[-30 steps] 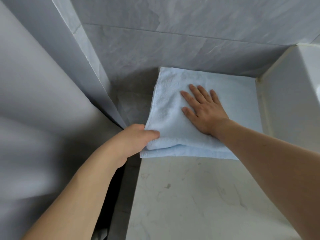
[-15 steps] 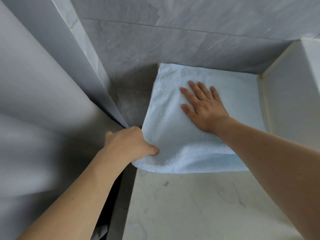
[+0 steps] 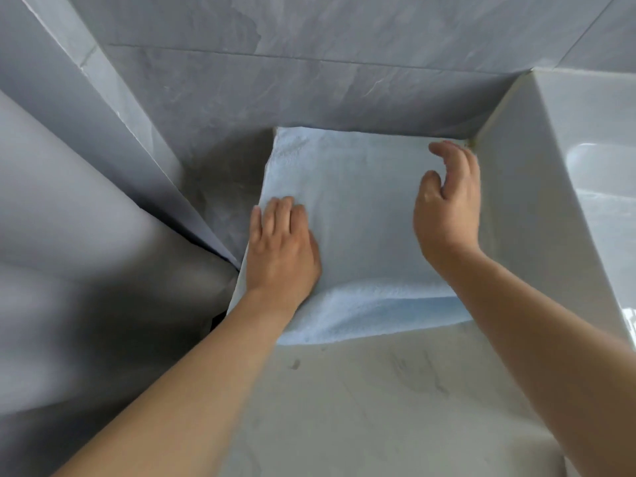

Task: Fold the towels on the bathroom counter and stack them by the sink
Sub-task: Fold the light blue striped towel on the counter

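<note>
- Since 0.5 s ago, the left hand (image 3: 280, 247) has let go of the towel's near left corner and now lies flat on the towel (image 3: 358, 215), with straight fingers pressing its left part.
- Meanwhile the right hand (image 3: 447, 204) has left the middle of the towel and is now raised over the towel's right edge, fingers loosely curled, holding nothing.
- Light blue and folded, the towel lies on the pale counter (image 3: 378, 407), its far edge against the grey tiled wall (image 3: 309, 84).
- Just right of the towel stands the white sink (image 3: 564, 187); its side wall seems to touch the towel.
- At the towel's near edge, 2 layers are visible, 1 over the other.
</note>
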Available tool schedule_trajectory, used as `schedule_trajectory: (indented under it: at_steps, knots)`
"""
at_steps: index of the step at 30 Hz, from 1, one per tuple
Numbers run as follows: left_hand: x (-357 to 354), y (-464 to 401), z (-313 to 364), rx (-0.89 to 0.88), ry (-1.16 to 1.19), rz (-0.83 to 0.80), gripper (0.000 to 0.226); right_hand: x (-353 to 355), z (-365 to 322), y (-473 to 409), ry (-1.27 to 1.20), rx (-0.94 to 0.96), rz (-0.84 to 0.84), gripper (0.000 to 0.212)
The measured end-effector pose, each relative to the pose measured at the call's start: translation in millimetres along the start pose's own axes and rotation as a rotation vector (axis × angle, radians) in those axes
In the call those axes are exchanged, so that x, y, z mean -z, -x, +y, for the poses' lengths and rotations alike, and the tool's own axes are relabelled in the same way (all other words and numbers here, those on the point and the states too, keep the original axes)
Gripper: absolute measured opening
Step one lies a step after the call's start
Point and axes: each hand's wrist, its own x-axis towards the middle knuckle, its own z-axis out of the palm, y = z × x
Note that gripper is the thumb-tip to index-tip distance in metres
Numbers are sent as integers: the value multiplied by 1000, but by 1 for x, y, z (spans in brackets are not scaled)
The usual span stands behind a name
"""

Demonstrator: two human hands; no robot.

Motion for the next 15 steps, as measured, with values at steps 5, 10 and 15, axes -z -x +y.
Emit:
schedule_trajectory:
  at_steps: [5,10,15]
  knots:
    - [1,-21,33,-89,82,-174,59,63,31,74,51,-392,111,58]
    - [-19,-23,38,-70,-40,-295,79,65,39,103,102,-490,-53,69]
    - [-23,-26,38,-59,-56,-273,84,67,32,102,84,-423,-133,75]
